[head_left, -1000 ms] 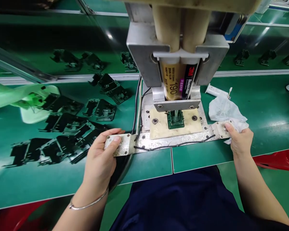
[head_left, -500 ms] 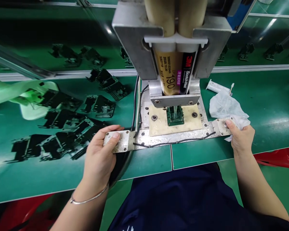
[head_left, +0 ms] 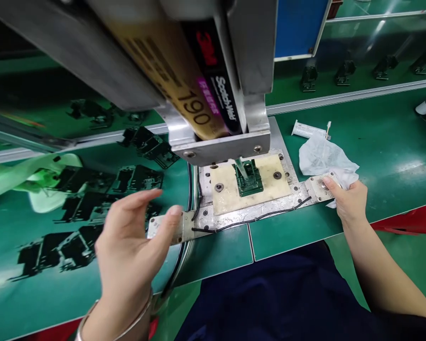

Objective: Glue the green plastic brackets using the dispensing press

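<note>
My left hand (head_left: 135,241) hovers just above the left metal button block (head_left: 189,226), fingers spread and holding nothing. Around the right button block (head_left: 313,188) my right hand (head_left: 351,201) is closed, thumb on its round button. Between the blocks, a green circuit board (head_left: 253,184) sits on a cream fixture plate (head_left: 225,201). A clear nozzle (head_left: 240,168) reaches down to the board from a gold and black adhesive cartridge (head_left: 199,99) in a metal holder. Where the tip meets the board is unclear.
Several black assemblies (head_left: 138,179) lie on the left of the green bench, beside a light green object (head_left: 67,163). A crumpled white wipe (head_left: 324,154), a white tube (head_left: 307,130) and a swab lie at right. Black cables (head_left: 190,187) run left of the fixture.
My left hand has let go of the left button block and opened above it. My right hand keeps its grip. The camera view has shifted, so the cartridge looks larger and tilted.
</note>
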`<state>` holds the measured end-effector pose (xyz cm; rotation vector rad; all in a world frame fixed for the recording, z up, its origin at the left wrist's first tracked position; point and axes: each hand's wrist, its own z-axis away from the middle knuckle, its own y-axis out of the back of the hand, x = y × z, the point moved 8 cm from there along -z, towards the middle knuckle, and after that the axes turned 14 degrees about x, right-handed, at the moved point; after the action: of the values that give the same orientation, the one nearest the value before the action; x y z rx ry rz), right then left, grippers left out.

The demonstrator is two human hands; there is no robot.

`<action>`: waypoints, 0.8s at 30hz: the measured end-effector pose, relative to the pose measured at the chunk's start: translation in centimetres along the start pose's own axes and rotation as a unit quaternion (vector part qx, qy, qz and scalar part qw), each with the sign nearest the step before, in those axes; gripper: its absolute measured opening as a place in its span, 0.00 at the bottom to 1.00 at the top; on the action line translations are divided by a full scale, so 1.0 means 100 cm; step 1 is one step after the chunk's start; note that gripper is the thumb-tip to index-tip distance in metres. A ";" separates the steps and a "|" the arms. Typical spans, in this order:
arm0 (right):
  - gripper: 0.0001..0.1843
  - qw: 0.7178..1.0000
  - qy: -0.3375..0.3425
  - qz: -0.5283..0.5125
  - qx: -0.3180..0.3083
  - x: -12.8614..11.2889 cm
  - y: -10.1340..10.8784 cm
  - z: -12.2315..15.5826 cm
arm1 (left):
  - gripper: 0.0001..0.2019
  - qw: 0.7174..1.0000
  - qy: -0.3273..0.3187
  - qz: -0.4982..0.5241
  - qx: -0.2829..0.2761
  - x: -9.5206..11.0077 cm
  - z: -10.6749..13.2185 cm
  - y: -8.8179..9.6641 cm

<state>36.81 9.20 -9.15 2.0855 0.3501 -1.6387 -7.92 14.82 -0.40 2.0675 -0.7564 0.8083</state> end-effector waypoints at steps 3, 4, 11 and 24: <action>0.27 1.000 -0.006 0.010 -0.001 0.002 0.001 0.000 | 0.30 0.988 0.011 0.035 -0.151 0.025 -0.005 -0.045; 0.27 1.000 -0.009 0.015 -0.001 0.003 0.002 0.000 | 0.36 0.978 0.014 0.039 -0.204 0.030 -0.005 -0.062; 0.27 1.000 -0.017 0.012 -0.011 0.008 0.003 0.001 | 0.34 0.928 0.098 0.092 -0.347 0.041 -0.004 -0.124; 0.18 0.949 0.295 0.082 -0.070 -0.083 0.022 0.043 | 0.21 0.788 0.358 0.141 -0.480 0.056 0.052 -0.091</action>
<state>32.07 5.84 -1.49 2.3831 0.4515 -0.8405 3.72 14.03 -2.82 0.6502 -0.7898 0.9884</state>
